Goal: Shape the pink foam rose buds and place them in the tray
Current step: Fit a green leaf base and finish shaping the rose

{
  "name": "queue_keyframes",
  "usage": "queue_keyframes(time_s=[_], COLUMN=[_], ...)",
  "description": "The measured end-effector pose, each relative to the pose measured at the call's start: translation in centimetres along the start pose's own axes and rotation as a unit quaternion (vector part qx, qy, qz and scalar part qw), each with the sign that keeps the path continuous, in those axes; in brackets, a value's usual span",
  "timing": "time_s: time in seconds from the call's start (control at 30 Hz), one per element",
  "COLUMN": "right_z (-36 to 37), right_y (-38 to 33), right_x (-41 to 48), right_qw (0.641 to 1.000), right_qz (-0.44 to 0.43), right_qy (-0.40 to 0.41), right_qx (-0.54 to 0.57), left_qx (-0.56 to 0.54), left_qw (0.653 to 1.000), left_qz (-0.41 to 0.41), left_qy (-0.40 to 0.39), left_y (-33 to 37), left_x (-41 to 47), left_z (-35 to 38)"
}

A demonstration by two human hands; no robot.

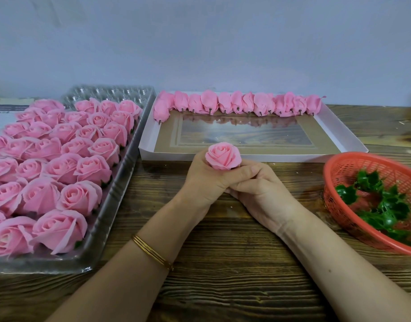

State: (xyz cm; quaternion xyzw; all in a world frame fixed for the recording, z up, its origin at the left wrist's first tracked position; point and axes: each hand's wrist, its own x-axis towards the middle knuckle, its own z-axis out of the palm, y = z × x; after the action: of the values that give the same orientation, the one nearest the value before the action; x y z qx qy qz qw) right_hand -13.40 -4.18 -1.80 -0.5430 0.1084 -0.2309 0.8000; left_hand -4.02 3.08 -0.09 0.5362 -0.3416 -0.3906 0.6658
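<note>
While the left hand (203, 180) grips a rose (223, 156) by its base, fingers curled round it and bloom facing up, the right hand (260, 191) presses in against the left from the side. Its thumb lies on top next to the rose base and its fingers are tucked under the left hand. Can't tell if the right hand actually pinches the rose or only the other hand's fingers; contact is hidden. The rose is held just above the table (223, 263), right in front of the near wall of the box (281, 157). Gold bangles (153, 252) on the left wrist. The box is shallow and white, with a row of closed buds (237, 104) lying along its far edge, stubs pointing toward the camera, one more bud at the far-left corner; the rest of its floor is bare. Left of it, touching or nearly so, is a clear tray (104, 219), mostly filled with opened roses (60, 168) in rows; a few far cells are unfilled. On the right, a red basket (353, 166), partly cut off by the frame edge, holds green leaves (383, 205). Nothing lies between the hands and either container. The table is dark, rough-grained wood; behind it is a plain grey-blue wall (199, 43).
</note>
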Motion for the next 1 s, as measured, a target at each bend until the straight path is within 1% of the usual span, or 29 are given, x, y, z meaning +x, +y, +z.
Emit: queue_keyframes(time_s=[0.33,0.43,0.53,0.63,0.7,0.8,0.83,0.9,1.0], right_z=[-0.2,-0.2,-0.2,-0.1,-0.1,0.0,-0.1,-0.1,-0.2], right_y=[0.0,-0.1,-0.1,-0.2,-0.4,-0.5,-0.4,-0.3,-0.1], right_x=[0.0,0.0,0.1,0.0,-0.1,0.0,0.0,0.1,0.1], right_qw=[1.000,0.999,0.999,0.999,0.999,0.998,0.997,0.993,0.991], right_qz=[0.010,0.016,0.016,0.012,0.009,0.007,0.007,0.010,0.008], right_qy=[0.020,0.036,0.048,0.047,0.045,0.056,0.072,0.105,0.108], right_qx=[-0.005,-0.001,0.000,0.001,-0.009,-0.034,-0.039,-0.049,-0.075], left_qx=[0.019,0.071,0.151,0.271,0.371,0.504,0.528,0.549,0.573], left_qw=[1.000,0.996,0.986,0.956,0.920,0.859,0.846,0.833,0.817], left_qz=[0.011,0.026,0.047,0.080,0.100,0.066,0.051,0.042,0.052], left_qy=[0.021,0.043,0.058,0.072,0.071,0.059,0.056,0.053,0.042], left_y=[0.2,0.8,1.6,2.5,2.8,3.1,3.2,3.5,4.0], left_x=[0.2,0.4,0.3,0.1,0.0,-0.1,-0.2,-0.2,-0.3], left_z=[-0.2,-0.6,-0.6,-0.5,-0.3,-0.1,-0.1,-0.1,0.1])
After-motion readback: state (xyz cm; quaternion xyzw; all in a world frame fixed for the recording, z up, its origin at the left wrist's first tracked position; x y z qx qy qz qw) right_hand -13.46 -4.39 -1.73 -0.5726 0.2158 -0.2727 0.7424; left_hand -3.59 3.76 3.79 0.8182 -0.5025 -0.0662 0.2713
